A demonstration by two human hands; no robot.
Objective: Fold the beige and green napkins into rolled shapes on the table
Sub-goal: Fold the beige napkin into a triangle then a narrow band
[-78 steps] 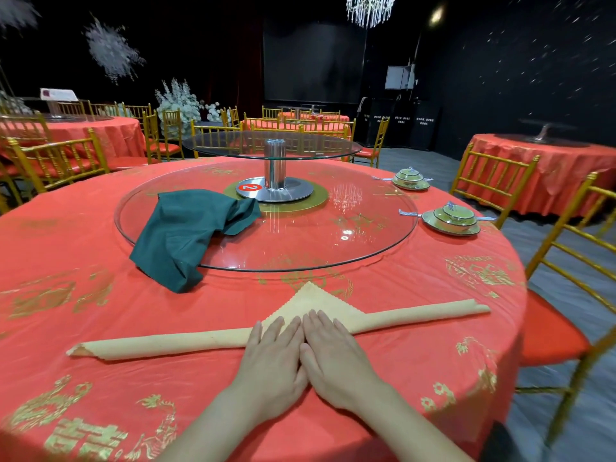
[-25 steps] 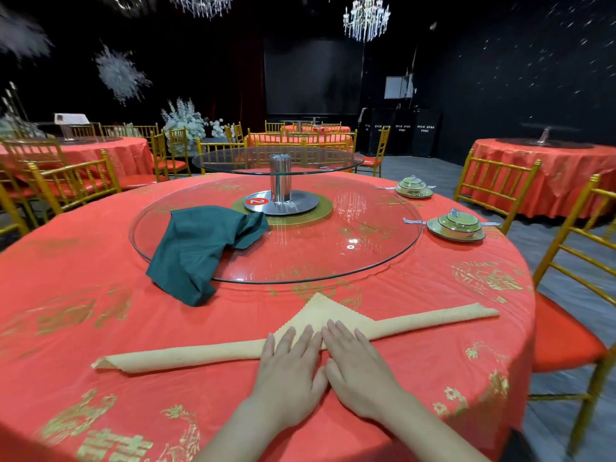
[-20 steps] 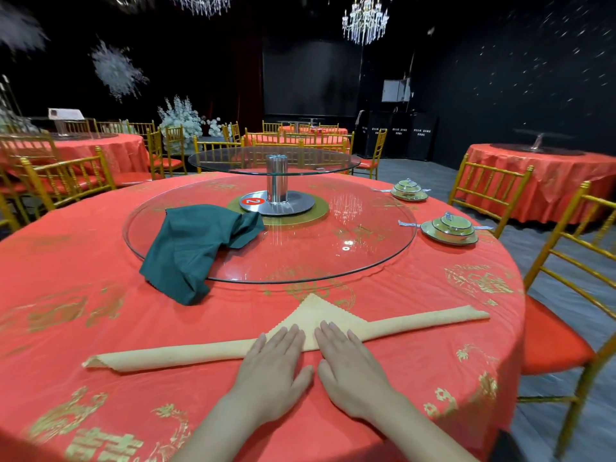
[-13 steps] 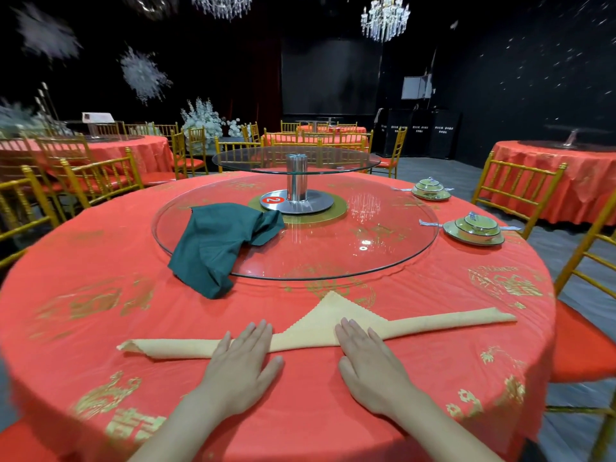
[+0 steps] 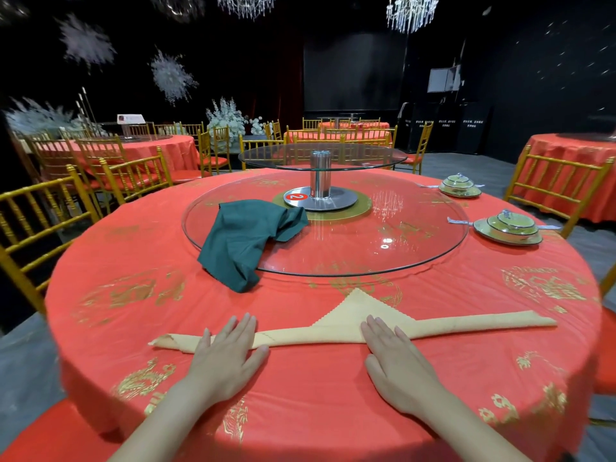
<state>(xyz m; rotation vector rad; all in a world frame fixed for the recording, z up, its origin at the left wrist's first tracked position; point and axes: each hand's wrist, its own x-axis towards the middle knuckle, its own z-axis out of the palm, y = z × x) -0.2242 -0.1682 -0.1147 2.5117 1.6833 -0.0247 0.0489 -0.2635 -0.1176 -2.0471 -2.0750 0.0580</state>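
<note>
The beige napkin (image 5: pixel 443 325) lies as a long rolled strip across the near part of the red table (image 5: pixel 140 295), with one triangular corner pointing away from me at its middle. My left hand (image 5: pixel 226 356) rests flat on the strip's left part, fingers spread. My right hand (image 5: pixel 396 360) lies flat just right of the middle, fingertips on the roll. The green napkin (image 5: pixel 246 238) sits crumpled and unrolled, draped over the near left edge of the glass turntable (image 5: pixel 400 235).
A steel post (image 5: pixel 320 175) at the turntable's middle carries a smaller glass shelf. Two green lidded dish sets (image 5: pixel 508 226) stand at the table's right. Gold chairs (image 5: pixel 43 211) ring the table, and more red tables stand behind.
My hands were side by side at the napkin's middle. They have slid apart along the roll, left hand leftward, right hand rightward. The green napkin has not moved.
</note>
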